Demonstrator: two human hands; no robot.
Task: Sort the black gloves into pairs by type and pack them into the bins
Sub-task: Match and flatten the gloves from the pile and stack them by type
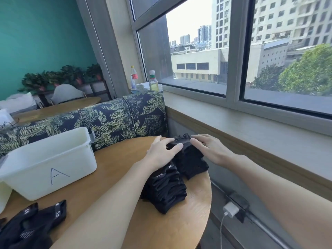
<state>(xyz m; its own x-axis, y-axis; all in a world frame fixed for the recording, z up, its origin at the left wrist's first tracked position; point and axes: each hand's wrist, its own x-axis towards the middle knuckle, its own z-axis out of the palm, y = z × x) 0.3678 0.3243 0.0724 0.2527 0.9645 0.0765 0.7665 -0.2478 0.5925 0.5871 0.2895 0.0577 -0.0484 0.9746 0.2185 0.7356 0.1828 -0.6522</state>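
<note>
A round wooden surface stands beside a wide window. At its far right edge lies a heap of black fabric gloves, a second folded stack just in front. The left hand and right hand rest on the far heap, fingers straight, each grip released. A white plastic bin marked A sits left; more black gloves lie at the near left edge.
</note>
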